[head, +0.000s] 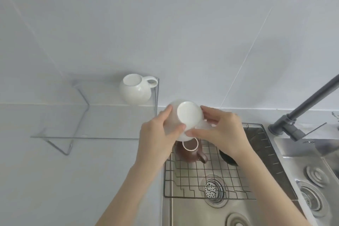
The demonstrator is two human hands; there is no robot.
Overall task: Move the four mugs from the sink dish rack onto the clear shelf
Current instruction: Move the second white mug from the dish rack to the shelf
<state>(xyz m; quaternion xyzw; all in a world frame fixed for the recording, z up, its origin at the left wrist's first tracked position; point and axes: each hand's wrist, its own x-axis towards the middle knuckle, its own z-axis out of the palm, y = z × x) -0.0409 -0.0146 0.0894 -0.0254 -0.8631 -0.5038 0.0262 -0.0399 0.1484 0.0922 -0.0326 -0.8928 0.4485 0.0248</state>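
Note:
I hold a white mug (189, 115) upside down above the left end of the wire dish rack (207, 181). My left hand (157, 134) grips its body and my right hand (222, 130) grips its handle side. A second white mug (135, 90) stands inverted on the clear shelf (102, 124), near its right end. A brown mug (190, 152) sits upside down in the rack, just below the held mug. A black mug (226, 158) shows partly under my right wrist.
The rack lies over a steel sink with a round drain (213, 189). A dark grey faucet (300, 115) rises at the right. A second basin with drains (315, 180) is further right. White tiled wall stands behind the counter.

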